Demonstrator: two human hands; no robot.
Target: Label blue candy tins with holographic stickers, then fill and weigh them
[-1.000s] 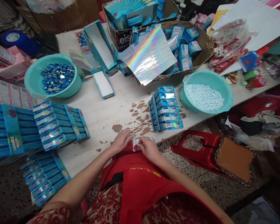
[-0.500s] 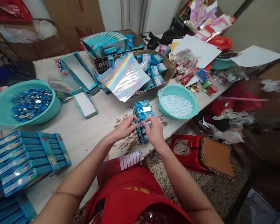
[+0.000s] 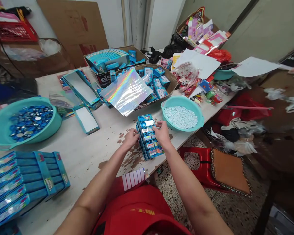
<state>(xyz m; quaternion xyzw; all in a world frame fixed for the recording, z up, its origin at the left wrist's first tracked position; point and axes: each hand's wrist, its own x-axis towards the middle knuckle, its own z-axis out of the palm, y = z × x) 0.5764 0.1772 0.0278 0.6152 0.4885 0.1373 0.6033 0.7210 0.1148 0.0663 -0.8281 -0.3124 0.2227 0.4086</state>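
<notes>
In front of me on the table stands a blue display box (image 3: 142, 146) packed with a row of small blue boxes (image 3: 152, 144). A shiny pale strip and a round blue piece show on some of their tops. My left hand (image 3: 131, 138) is closed on the display box's left side, its fingertips partly hidden. From the right, my right hand (image 3: 162, 133) grips the row near its upper end, thumb over the small boxes' tops. A sheet of white adhesive strips (image 3: 133, 179) lies at the table edge by my lap.
A teal basin of small white pieces (image 3: 181, 117) stands right of the display box. Far left is a teal basin (image 3: 56, 122) of blue round pieces, above stacked blue boxes (image 3: 29, 186). Behind are cartons of small boxes under a holographic sheet (image 3: 127, 91). A red stool (image 3: 198, 160) stands right.
My hands have moved apart from above the row, where they were fingering something small, to the display box's two sides. More of the small boxes' tops now shows. The camera view has shifted slightly.
</notes>
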